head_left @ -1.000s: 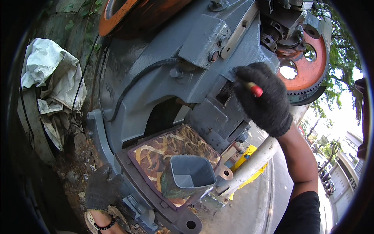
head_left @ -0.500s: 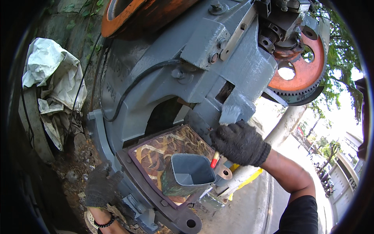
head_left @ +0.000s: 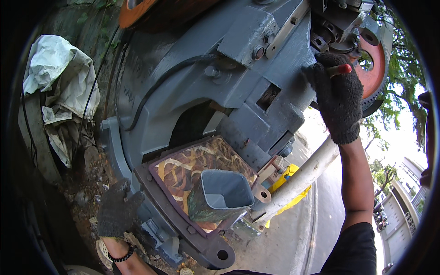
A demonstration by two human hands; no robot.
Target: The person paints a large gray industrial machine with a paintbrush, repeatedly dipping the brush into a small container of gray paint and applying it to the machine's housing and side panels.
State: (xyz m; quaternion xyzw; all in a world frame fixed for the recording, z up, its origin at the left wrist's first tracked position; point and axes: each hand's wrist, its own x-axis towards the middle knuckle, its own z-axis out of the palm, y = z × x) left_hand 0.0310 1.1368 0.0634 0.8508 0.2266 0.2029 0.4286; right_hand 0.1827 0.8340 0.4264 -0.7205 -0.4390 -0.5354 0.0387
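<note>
My right hand (head_left: 339,101), in a dark knitted glove, is closed around a paintbrush (head_left: 341,69). Only the brush's red-tipped handle shows; its bristles are hidden by the glove, close to the upper right of a large grey-painted machine (head_left: 178,78). Low at the left, my left hand (head_left: 118,208), gloved alike, lies beside the machine's base with the thumb held apart and nothing visible in it. Between the two stands a squarish grey-lined container (head_left: 227,190), its outer wall smeared. Underneath it is a brown patterned mat or board (head_left: 176,176) on the machine's bed.
A toothed orange gear wheel (head_left: 372,73) sits at the upper right, and an orange wheel (head_left: 160,16) at the top. A black cable (head_left: 156,94) curves over the machine. Crumpled white sheeting (head_left: 68,68) hangs at the left. A pale pole (head_left: 305,174) slants beside yellow material (head_left: 286,183).
My right hand has moved up and right with the paintbrush, from the lower block to the machine's upper right side. The view has shifted slightly; my left hand stays beside the base.
</note>
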